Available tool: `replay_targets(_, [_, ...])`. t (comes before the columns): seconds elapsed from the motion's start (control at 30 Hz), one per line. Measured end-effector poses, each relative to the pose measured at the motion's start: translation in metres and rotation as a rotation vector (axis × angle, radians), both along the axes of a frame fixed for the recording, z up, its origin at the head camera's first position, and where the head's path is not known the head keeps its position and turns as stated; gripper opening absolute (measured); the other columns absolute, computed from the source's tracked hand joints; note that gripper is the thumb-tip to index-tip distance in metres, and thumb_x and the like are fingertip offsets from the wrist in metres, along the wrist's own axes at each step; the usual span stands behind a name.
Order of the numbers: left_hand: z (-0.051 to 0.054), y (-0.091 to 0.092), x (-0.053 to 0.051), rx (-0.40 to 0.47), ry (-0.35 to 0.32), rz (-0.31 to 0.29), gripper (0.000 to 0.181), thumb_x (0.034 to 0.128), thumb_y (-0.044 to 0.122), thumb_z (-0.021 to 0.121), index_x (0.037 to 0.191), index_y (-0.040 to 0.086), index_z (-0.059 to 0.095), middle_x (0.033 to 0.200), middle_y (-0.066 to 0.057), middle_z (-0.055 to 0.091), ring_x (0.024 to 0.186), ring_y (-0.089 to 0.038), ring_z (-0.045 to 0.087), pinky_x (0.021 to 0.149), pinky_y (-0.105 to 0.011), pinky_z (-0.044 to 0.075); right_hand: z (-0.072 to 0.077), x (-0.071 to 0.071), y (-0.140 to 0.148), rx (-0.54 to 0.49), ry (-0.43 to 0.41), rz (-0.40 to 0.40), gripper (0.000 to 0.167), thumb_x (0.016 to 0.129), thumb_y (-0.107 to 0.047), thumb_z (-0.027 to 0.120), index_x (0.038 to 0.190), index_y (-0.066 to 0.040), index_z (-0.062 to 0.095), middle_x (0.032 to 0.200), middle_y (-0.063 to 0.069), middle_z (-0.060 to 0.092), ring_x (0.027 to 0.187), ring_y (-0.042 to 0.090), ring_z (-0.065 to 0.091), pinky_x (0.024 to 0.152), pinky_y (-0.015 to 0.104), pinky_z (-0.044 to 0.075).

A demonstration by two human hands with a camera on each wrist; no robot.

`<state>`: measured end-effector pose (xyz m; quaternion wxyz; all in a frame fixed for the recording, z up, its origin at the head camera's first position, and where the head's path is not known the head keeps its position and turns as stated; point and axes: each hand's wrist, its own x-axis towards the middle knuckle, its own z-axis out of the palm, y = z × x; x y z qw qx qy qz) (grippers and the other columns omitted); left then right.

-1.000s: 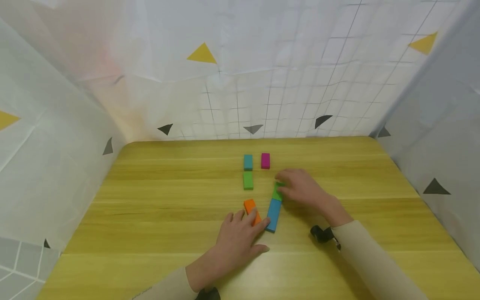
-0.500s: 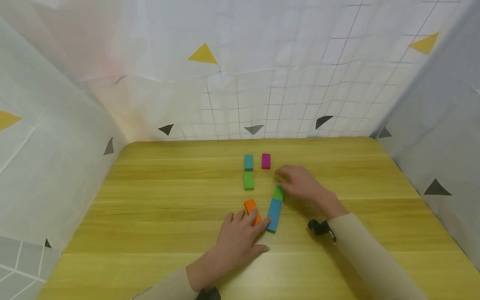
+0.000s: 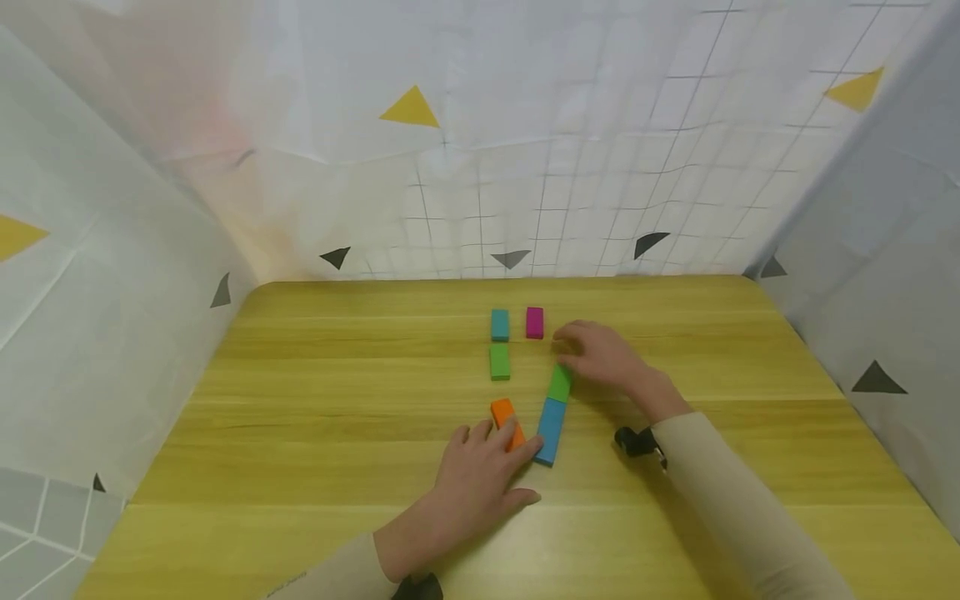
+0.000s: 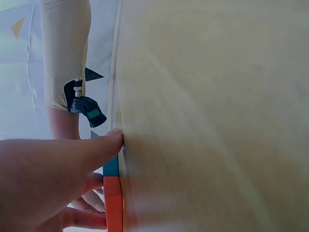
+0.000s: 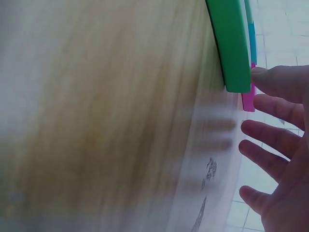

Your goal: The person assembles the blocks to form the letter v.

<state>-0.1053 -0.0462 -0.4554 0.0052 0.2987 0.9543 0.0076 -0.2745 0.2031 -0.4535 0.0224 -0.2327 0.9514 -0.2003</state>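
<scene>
My left hand [image 3: 476,479] lies with fingers spread in the head view. Its fingertips rest on an orange block [image 3: 504,410] and on the near end of a blue block [image 3: 551,429]. End to end with the blue block is a green block [image 3: 560,383], and the two form a slanted line. My right hand [image 3: 602,358] hovers by the far end of that green block. In the right wrist view its fingers are apart with nothing between them, and the thumb [image 5: 275,81] is close to the green block [image 5: 234,48]; whether it touches cannot be told.
Farther back stand a teal block [image 3: 500,325] and a magenta block [image 3: 535,322], with a second green block [image 3: 499,362] just in front of the teal one. The wooden table [image 3: 322,417] ends at white patterned cloth walls [image 3: 480,200] behind and at both sides.
My right hand has drawn slightly back from the near green block toward the far side, uncovering more of it. The left hand and the blocks have stayed put; the head view shifts slightly.
</scene>
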Motion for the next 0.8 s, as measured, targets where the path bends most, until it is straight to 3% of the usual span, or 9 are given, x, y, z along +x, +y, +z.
replay_targets(0.33, [-0.001, 0.0, -0.001, -0.007, 0.003, -0.001, 0.069, 0.0891, 0.073, 0.049, 0.15, 0.042, 0.039, 0.151, -0.003, 0.048, 0.127, -0.033, 0.053, 0.1, -0.055, 0.044, 0.001, -0.009, -0.001, -0.023, -0.048, -0.018, 0.043, 0.092, -0.028, 0.068, 0.129, -0.007, 0.063, 0.133, 0.014, 0.063, 0.127, 0.036, 0.054, 0.11, 0.055, 0.04])
replay_targets(0.6, [-0.001, 0.0, 0.0, -0.021, 0.027, -0.003, 0.069, 0.0887, 0.073, 0.048, 0.15, 0.043, 0.04, 0.149, -0.002, 0.049, 0.125, -0.031, 0.054, 0.098, -0.053, 0.045, 0.001, -0.021, -0.003, -0.026, 0.042, 0.019, 0.041, 0.09, -0.022, 0.066, 0.125, -0.002, 0.064, 0.13, 0.018, 0.064, 0.125, 0.039, 0.054, 0.109, 0.056, 0.039])
replay_targets(0.8, [0.0, 0.001, 0.0, -0.019, 0.025, -0.005, 0.069, 0.089, 0.073, 0.049, 0.15, 0.042, 0.04, 0.149, -0.002, 0.049, 0.125, -0.031, 0.054, 0.098, -0.053, 0.045, 0.003, -0.028, -0.01, -0.036, 0.009, -0.007, 0.041, 0.092, -0.022, 0.066, 0.128, -0.003, 0.062, 0.135, 0.017, 0.06, 0.131, 0.038, 0.05, 0.114, 0.055, 0.036])
